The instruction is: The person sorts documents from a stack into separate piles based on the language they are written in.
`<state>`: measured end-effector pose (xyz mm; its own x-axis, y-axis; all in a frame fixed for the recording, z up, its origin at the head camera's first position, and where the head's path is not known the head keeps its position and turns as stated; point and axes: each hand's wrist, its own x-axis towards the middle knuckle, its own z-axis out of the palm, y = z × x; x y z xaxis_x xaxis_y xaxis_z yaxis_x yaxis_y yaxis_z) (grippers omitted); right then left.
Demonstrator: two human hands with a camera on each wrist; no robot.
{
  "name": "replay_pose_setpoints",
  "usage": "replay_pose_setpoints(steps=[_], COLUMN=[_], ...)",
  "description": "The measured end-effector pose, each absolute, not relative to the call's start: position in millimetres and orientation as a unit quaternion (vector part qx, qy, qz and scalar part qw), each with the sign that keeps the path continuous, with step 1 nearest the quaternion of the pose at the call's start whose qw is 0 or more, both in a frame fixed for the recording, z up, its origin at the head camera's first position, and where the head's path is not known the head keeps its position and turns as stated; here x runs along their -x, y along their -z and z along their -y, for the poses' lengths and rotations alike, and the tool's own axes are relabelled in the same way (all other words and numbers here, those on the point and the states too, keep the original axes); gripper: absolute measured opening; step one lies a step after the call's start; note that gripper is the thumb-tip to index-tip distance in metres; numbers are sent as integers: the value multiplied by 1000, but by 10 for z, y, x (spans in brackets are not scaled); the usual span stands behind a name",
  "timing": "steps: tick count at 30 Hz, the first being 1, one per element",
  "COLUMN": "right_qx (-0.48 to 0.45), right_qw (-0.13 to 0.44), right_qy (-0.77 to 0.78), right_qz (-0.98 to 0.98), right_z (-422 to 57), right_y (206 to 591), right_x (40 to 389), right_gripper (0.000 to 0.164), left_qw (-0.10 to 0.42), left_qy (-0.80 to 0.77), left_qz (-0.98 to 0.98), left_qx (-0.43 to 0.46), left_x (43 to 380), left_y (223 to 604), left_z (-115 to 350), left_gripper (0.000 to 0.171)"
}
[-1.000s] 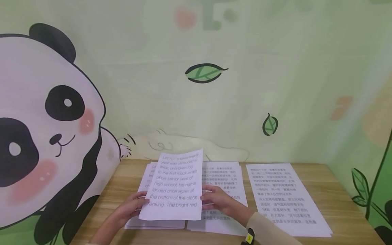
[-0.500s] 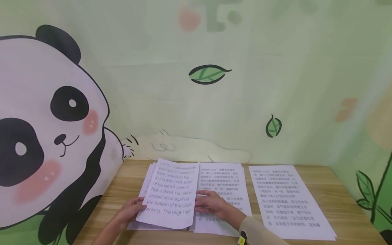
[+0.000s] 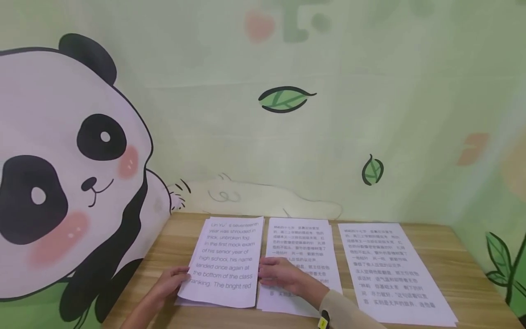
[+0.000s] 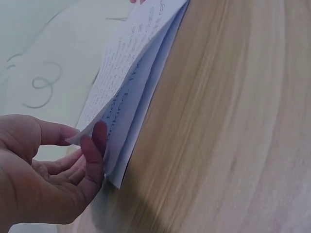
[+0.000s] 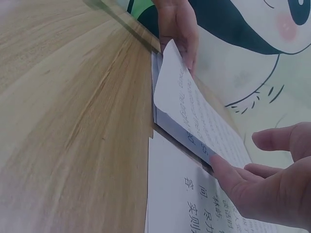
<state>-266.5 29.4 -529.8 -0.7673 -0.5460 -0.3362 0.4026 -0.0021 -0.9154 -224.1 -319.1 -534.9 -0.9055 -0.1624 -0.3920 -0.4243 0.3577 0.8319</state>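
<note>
A white sheet of paper printed with large English text lies over a stack of other sheets at the left. At its left edge, my left hand pinches the sheet. The left wrist view shows this paper edge between finger and thumb, bowed up above the sheets beneath. My right hand is at the sheet's right edge, one fingertip touching it, the other fingers spread and relaxed, as the right wrist view shows. Below that hand lies a middle stack of paper with Chinese text.
Another stack of Chinese-text paper lies to the right on the wooden table. A wall cloth with a panda picture and leaves rises directly behind the table's back edge.
Both hands have lowered the English sheet onto the left stack; its raised top has come down and straightened. The right hand's fingers have shifted left with it. The head view has turned slightly left.
</note>
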Motion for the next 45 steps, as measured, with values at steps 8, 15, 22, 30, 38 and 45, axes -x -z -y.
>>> replay_pose_setpoints(steps=[8, 15, 22, 30, 38, 45], right_qx=[66, 40, 15, -4, -32, -66], right_qw=[333, 319, 283, 244, 234, 238], right_qy=[703, 686, 672, 649, 646, 631], right_qz=[-624, -653, -684, -720, -726, -736], right_z=[-528, -966, -1538, -2013, -2171, -2163], right_y=[5262, 5178, 5155, 5117, 5134, 5138], right_x=[2645, 2604, 2581, 2509, 2488, 2480], right_gripper=[60, 57, 53, 59, 56, 51], left_qw=[53, 52, 121, 218, 231, 219], left_qy=[-542, -554, -559, -569, -562, -560], left_qz=[-814, -814, -817, -791, -793, -799], left_qx=[204, 166, 69, -50, -38, -24], left_x=[2246, 2296, 2361, 2427, 2512, 2518], left_y=[5343, 5200, 5112, 5161, 5182, 5196], left_z=[3229, 2925, 2268, 1697, 1483, 1442], left_gripper=[49, 46, 41, 49, 54, 53])
